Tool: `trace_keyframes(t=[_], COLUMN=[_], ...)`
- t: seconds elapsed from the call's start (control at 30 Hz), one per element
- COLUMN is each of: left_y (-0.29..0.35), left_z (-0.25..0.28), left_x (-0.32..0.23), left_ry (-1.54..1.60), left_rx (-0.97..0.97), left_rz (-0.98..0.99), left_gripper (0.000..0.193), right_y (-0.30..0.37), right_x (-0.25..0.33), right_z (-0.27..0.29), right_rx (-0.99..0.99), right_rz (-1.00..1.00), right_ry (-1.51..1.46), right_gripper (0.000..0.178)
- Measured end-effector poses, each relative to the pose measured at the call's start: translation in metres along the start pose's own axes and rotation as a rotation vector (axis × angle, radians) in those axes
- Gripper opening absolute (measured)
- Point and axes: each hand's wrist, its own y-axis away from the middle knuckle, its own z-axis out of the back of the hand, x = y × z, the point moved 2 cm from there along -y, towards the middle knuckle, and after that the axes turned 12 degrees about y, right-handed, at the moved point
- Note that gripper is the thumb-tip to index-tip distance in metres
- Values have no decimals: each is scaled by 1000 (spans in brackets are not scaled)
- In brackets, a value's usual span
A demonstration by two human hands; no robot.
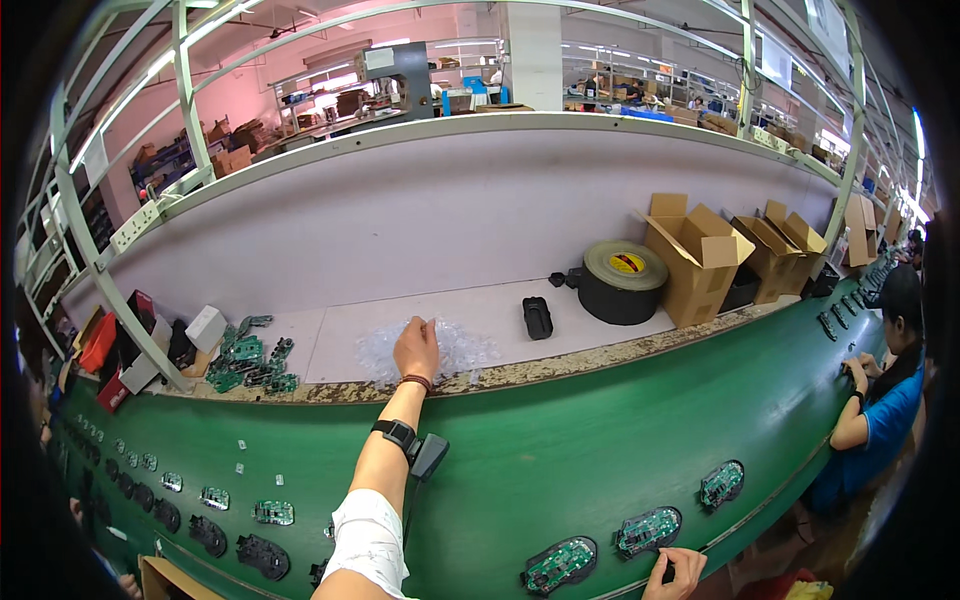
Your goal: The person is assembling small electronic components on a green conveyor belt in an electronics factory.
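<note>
My left hand [416, 348] reaches over a heap of small clear plastic pieces [462, 345] on the shelf, its fingers bent together; whatever they hold is hidden. The wrist carries a brown bracelet and a black strapped device [428, 456]. At the lower right, my right hand [676, 574] has thumb and forefinger pinched beside a mouse-shaped black base with a green circuit board [648, 531]; anything between the fingertips is too small to make out. Similar board-filled bases lie to its left [560, 566] and farther right [721, 485].
Green circuit boards [240, 362] are piled left on the shelf. A black shell [537, 317], a large tape roll [622, 284] and open cartons [695, 255] stand right. Rows of boards and black bases [262, 556] lie left on the green belt [560, 440]. A co-worker [890, 390] works right.
</note>
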Motion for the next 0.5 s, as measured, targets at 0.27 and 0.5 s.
trace_keyframes(t=[0.27, 0.5], left_y=[-14, -8], left_z=[1, 32], left_x=[47, 88], left_ry=[550, 1842], left_rx=[-188, -360], left_rz=[397, 1116], left_gripper=[38, 21], right_y=[4, -4], right_x=[-9, -5], right_z=[3, 1], right_rx=[-34, -12], right_rz=[4, 38], right_ry=[-11, 31], right_gripper=[8, 7])
